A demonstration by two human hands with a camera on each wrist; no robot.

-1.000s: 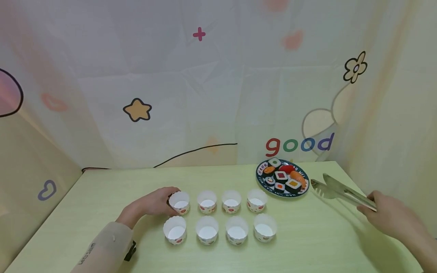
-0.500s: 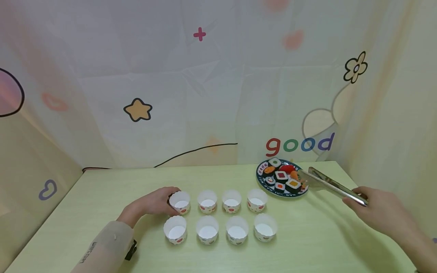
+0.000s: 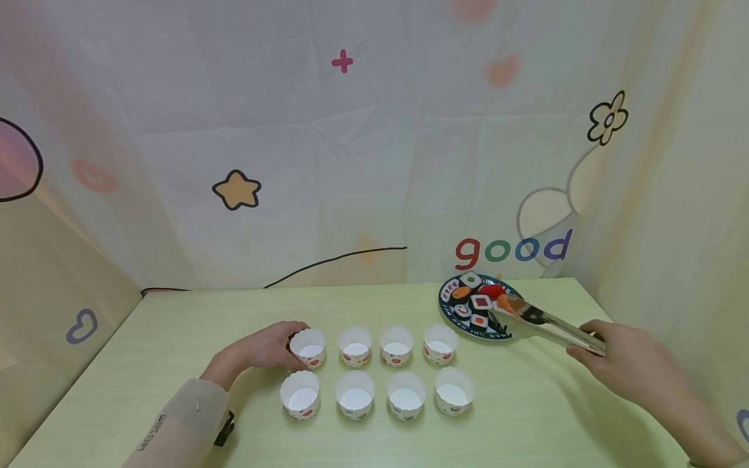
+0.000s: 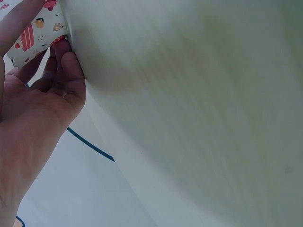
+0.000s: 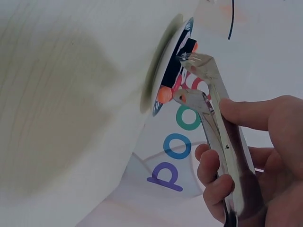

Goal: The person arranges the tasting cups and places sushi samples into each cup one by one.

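My left hand holds a white paper baking cup at the left end of the back row. The left wrist view shows the thumb and fingers around that cup's printed wall. My right hand grips metal tongs by their arms. The tong heads are over the right side of a dark blue plate of sushi pieces, hiding the pieces there. In the right wrist view the tongs stand spread, their heads either side of dark sushi; contact is hard to tell.
More white baking cups stand in two rows at the middle of the pale green table. A printed curtain hangs behind the table and along its sides.
My right hand has moved left with the tongs, bringing their heads from beside the plate to over its right-hand sushi. The left hand and the cups have stayed in place.
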